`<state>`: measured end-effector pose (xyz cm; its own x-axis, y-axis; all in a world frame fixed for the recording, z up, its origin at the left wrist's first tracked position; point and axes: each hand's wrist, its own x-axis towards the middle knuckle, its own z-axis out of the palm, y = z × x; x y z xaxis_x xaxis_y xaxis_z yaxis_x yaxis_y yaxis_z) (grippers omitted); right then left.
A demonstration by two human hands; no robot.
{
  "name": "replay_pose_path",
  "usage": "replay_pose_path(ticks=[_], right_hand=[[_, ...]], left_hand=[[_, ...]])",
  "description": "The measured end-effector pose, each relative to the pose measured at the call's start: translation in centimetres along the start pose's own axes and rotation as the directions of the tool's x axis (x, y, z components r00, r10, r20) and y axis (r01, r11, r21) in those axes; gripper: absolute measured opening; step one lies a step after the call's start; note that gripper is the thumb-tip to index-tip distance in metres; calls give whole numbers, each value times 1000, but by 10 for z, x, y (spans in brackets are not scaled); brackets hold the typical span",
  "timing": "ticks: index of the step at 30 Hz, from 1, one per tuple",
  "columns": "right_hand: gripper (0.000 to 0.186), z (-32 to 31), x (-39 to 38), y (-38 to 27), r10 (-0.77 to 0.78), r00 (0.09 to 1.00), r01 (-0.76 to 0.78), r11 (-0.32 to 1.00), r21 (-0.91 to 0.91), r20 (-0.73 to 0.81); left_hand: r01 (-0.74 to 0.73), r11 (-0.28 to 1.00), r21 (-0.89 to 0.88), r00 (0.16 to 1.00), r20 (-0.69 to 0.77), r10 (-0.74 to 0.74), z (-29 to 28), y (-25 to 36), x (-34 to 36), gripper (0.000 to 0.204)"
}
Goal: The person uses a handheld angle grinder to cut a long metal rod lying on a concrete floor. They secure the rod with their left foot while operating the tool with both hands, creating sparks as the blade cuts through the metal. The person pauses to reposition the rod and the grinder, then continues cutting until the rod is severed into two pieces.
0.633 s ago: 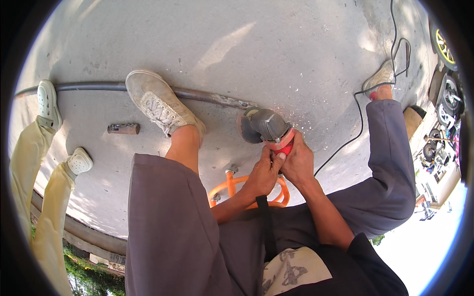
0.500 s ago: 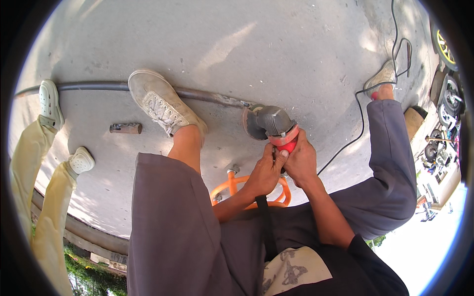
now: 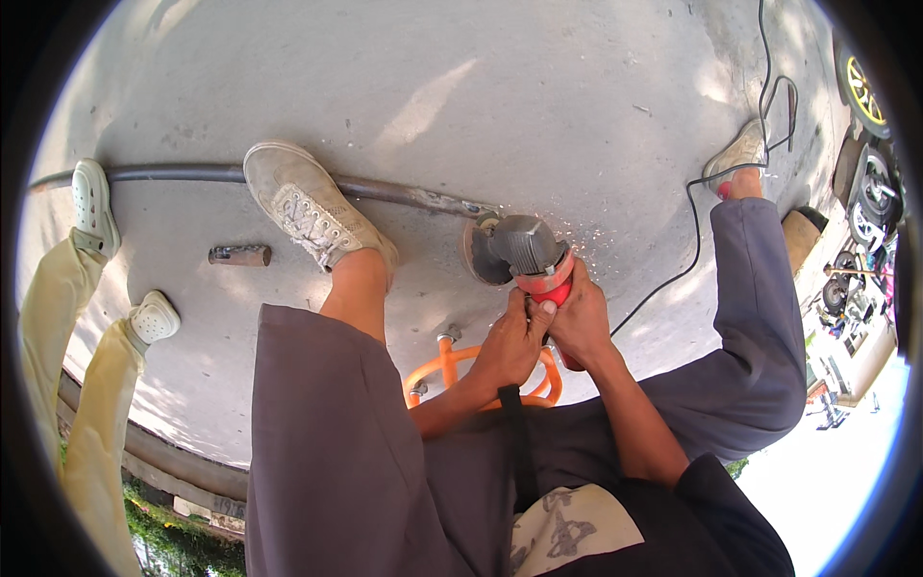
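Both hands are closed round the red body of an angle grinder (image 3: 531,247). My left hand (image 3: 510,348) wraps it from the left, and my right hand (image 3: 581,322) grips from the right. The grinder's disc, beside its grey head, is at the right end of a long dark metal pipe (image 3: 409,195) lying on the ground. Sparks (image 3: 585,236) spray to the right of the grinder head. The exact contact spot is partly hidden by the head. My left shoe (image 3: 310,204) presses on the pipe.
A short rusty pipe piece (image 3: 239,255) lies left of my shoe. Another person's white clog (image 3: 94,207) touches the pipe at far left. A black cord (image 3: 694,231) runs along the right. Beneath me is an orange metal frame (image 3: 448,363). Wheels (image 3: 877,188) stand far right.
Sparks now fly where there were hardly any before. The grinder has tilted a little, its disc turned more into view. Both hands keep their hold.
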<state>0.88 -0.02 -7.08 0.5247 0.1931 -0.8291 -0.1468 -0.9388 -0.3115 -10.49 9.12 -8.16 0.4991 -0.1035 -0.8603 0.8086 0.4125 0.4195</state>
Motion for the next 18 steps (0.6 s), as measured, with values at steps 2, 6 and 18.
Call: replay_pose_path(ticks=[2,6,18], right_hand=[[63,0,6,-1,35,999,-35,999,17,28],[64,2,4,2,150,985,-164,964,208,79],[56,-1,5,8,42,997,-54,978,202,61]], left_hand=[[118,987,-108,990,92,-109,-9,20,1,68],[37,999,17,999,-9,-37,-2,2,-3,69],[118,992,-45,992,57,-115,-1,13,-7,65]])
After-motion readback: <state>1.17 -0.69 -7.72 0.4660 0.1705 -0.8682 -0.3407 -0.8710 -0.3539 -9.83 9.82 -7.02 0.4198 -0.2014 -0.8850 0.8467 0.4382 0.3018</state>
